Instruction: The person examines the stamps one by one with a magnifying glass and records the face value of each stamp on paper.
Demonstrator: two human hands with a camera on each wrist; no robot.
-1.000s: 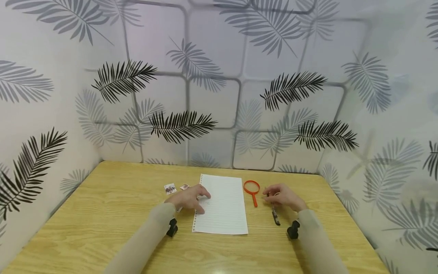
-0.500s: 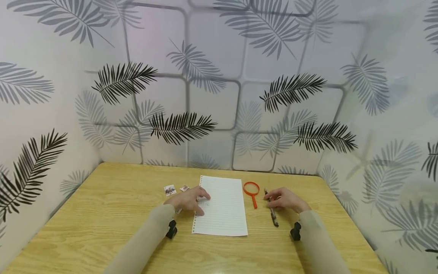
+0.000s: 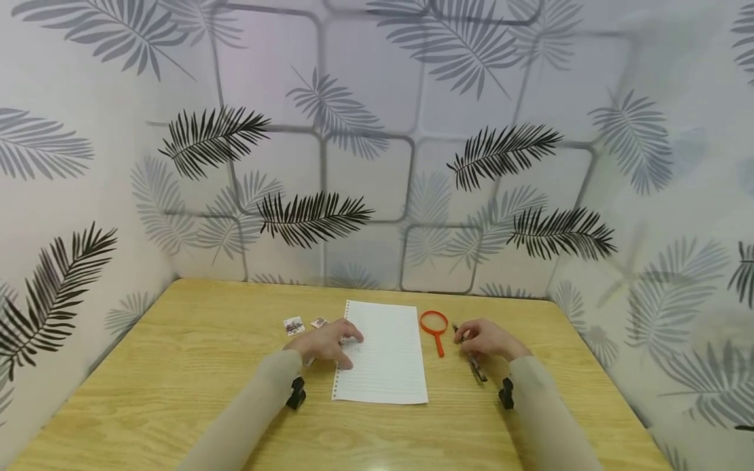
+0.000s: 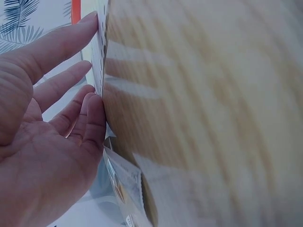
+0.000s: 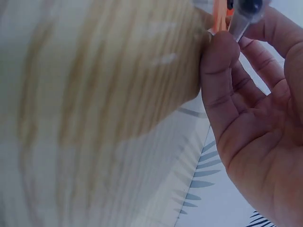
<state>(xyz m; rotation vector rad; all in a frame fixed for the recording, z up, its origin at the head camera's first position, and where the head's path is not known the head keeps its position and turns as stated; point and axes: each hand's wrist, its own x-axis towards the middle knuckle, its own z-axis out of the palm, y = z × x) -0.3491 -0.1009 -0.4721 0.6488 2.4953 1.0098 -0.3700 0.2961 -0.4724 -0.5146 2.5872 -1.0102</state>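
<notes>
My left hand (image 3: pixel 323 343) rests with spread fingers on the left edge of a lined, punched sheet of paper (image 3: pixel 389 373). Faint marks show near its fingertips. Over on the right, my right hand (image 3: pixel 489 339) pinches a dark pen (image 3: pixel 478 371) just above the table, its tail slanting toward the table's front. In the right wrist view a clear pen end (image 5: pixel 244 16) shows by the curled fingers. Between paper and right hand lies an orange-red magnifying glass (image 3: pixel 439 343). Small picture stamps (image 3: pixel 293 325) lie behind the left hand; a paper piece with a toothed edge (image 4: pixel 125 177) is beside it.
A wooden table (image 3: pixel 177 379) carries everything. Its back edge meets a wall (image 3: pixel 377 163) with a leaf pattern, and similar walls stand at left and right. Black wrist cameras (image 3: pixel 296 392) sit under both sleeves.
The pen has turned slightly, its tail swinging right, as my right hand shifts a little. The left hand and the paper stay where they were.
</notes>
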